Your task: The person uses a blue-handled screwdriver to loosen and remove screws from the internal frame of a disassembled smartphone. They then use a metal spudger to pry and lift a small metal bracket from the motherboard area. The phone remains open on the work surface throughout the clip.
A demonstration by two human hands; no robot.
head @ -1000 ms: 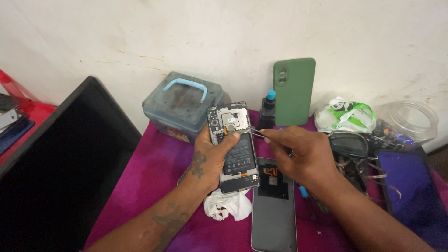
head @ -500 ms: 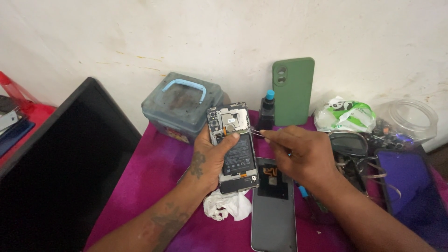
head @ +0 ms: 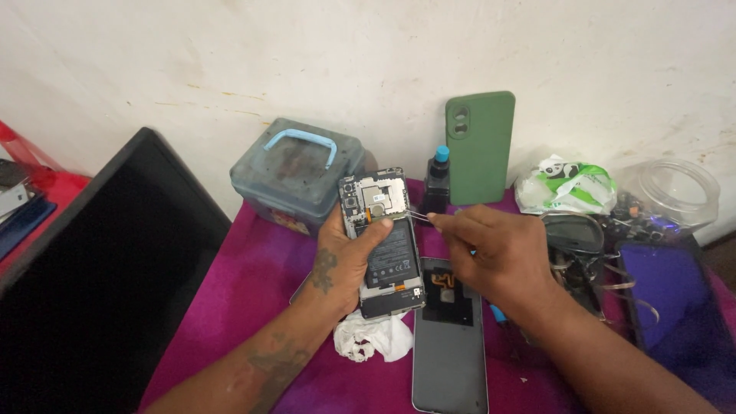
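Head view: left hand (head: pixel 349 257) is clamped around the edges of an opened smartphone (head: pixel 383 238), held upright above a magenta table (head: pixel 253 291), battery and circuit board exposed. Right hand (head: pixel 494 257) pinches fine tweezers (head: pixel 418 215) shut, tips at the board's right edge. Light, stiff and fragile, the phone looks safest gripped by its frame; its removed back cover (head: pixel 451 341) lies below, beside crumpled white tissue (head: pixel 372 337).

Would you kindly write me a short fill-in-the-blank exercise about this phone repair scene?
1. The left hand holds an opened ____.
2. The right hand pinches ____ toward the phone's upper part.
3. The case leaning on the wall is ____.
4. The box has a blue ____.

Missing: phone; tweezers; green; handle
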